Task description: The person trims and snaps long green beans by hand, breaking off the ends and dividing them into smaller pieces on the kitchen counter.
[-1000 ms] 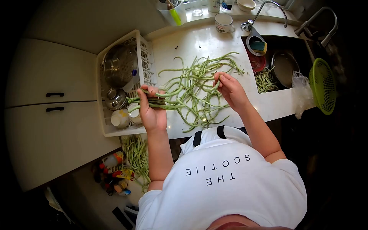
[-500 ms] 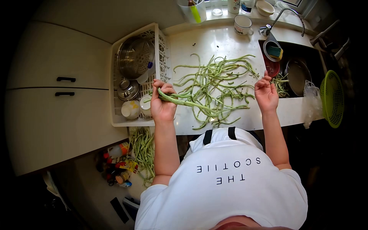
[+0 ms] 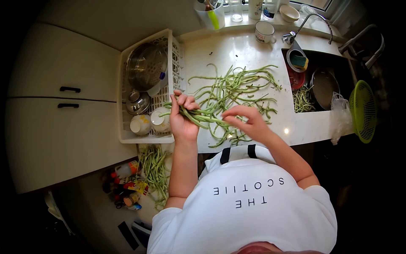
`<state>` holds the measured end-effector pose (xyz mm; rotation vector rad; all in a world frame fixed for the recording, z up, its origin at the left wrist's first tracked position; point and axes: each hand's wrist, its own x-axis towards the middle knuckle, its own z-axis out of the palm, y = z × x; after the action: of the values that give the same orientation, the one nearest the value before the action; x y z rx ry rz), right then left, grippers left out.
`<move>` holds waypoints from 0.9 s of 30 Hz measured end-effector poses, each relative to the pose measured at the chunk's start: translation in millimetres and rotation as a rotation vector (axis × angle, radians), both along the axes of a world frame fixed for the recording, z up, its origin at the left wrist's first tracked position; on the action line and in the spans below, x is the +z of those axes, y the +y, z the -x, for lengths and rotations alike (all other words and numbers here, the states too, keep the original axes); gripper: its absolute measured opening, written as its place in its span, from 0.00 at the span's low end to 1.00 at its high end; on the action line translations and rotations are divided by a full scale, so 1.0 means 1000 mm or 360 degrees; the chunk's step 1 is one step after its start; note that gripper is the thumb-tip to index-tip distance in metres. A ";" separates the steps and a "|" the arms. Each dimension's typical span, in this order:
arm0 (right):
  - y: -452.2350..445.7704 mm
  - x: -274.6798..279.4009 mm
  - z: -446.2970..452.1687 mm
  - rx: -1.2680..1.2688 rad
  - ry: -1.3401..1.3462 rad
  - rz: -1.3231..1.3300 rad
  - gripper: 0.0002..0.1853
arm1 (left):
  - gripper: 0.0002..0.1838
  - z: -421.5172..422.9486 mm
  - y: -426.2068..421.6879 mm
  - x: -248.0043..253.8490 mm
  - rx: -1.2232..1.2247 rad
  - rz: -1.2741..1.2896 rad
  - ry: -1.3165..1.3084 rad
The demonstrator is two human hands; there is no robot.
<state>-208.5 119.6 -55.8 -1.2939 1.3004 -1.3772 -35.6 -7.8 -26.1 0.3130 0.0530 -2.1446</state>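
Note:
My left hand (image 3: 185, 120) is closed around a small bunch of green long beans (image 3: 203, 117), whose ends stick out to the right over the counter. My right hand (image 3: 249, 121) is at the free ends of the bunch, thumb and forefinger pinching at a bean's tip. Beneath and beyond both hands, a loose tangle of long beans (image 3: 241, 82) lies spread on the white counter (image 3: 203, 48). Short bean pieces (image 3: 302, 100) lie in the sink at the right.
A white dish rack (image 3: 171, 63) with pots and cups stands at the left. More long beans (image 3: 154, 167) lie lower left beside bottles. At the right are a pan (image 3: 325, 89), a plastic bag (image 3: 340, 116), a green basket (image 3: 363, 112) and a faucet (image 3: 313, 17). A mug (image 3: 264, 32) stands behind.
My right hand has come left from beside the sink to the bean ends. My left hand still grips the bunch, which now looks fuller. The view has shifted slightly.

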 end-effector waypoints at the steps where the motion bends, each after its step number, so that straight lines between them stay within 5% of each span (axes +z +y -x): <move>1: -0.003 0.007 -0.008 -0.0007 0.0013 -0.0004 0.08 | 0.10 0.004 0.005 0.000 -0.0041 0.0085 0.0011; 4: -0.011 0.012 -0.020 0.0021 0.0269 -0.0137 0.09 | 0.13 0.011 0.015 0.001 -0.0053 0.0319 -0.0043; 6: -0.011 -0.001 -0.021 0.0227 -0.0653 -0.0419 0.11 | 0.14 0.004 0.016 0.003 -0.0110 0.0412 0.0010; 8: -0.005 -0.009 -0.015 0.0159 -0.0928 -0.0461 0.13 | 0.15 0.000 0.020 0.006 -0.0113 0.0389 -0.0005; 12: 0.018 -0.047 0.039 -0.0734 -0.0775 -0.0399 0.15 | 0.15 -0.022 0.015 0.011 0.0076 0.0474 -0.0164; 14: 0.046 -0.115 0.105 -0.0762 -0.0988 -0.0314 0.15 | 0.15 -0.033 0.012 0.010 0.0125 0.0460 -0.0217; 16: 0.046 -0.113 0.116 -0.1194 -0.0433 -0.0361 0.16 | 0.16 -0.039 0.009 0.008 0.0088 0.0529 -0.0347; 18: 0.046 -0.120 0.122 -0.1118 -0.0249 -0.0285 0.11 | 0.15 -0.036 0.008 0.000 0.0067 0.0530 -0.0307; 20: 0.047 -0.136 0.121 -0.0990 0.1379 -0.0381 0.15 | 0.15 -0.031 0.011 -0.005 -0.0073 0.0549 -0.0343; 24: 0.033 -0.153 0.111 -0.0746 0.1523 -0.0727 0.12 | 0.15 -0.020 0.018 0.012 -0.0313 0.0571 -0.0972; 26: 0.029 -0.148 0.113 -0.0777 0.1623 -0.0576 0.10 | 0.14 -0.017 0.022 0.011 -0.0308 0.0579 -0.1038; 27: 0.026 -0.141 0.113 -0.0810 0.1345 -0.0581 0.09 | 0.14 -0.012 0.024 0.013 -0.0252 0.0556 -0.1244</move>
<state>-321.4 146.1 -197.2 -1.3808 2.4573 -0.8129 -23.5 16.5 -13.6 0.9396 -0.8025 -1.9952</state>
